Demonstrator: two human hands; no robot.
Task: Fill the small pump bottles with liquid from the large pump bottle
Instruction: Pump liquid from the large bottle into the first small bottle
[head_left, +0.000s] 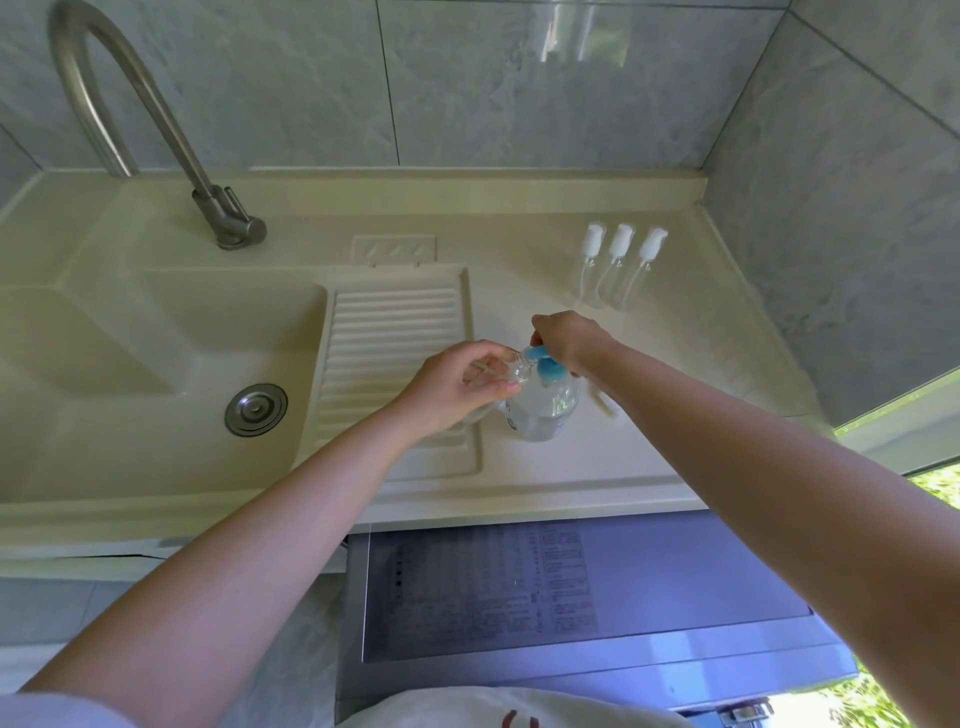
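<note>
The large clear pump bottle with a blue pump head stands on the cream counter near the washboard. My right hand rests on top of the pump head, fingers curled over it. My left hand holds a small clear bottle tilted with its mouth at the blue nozzle. Three small pump bottles with white caps stand in a row at the back right. A small white item, blurred, lies on the counter right of the large bottle, under my right wrist.
A sink basin with a metal drain lies to the left, with a ribbed washboard beside it. A curved metal faucet rises at the back left. Tiled walls close the back and right. A grey appliance top sits below the counter edge.
</note>
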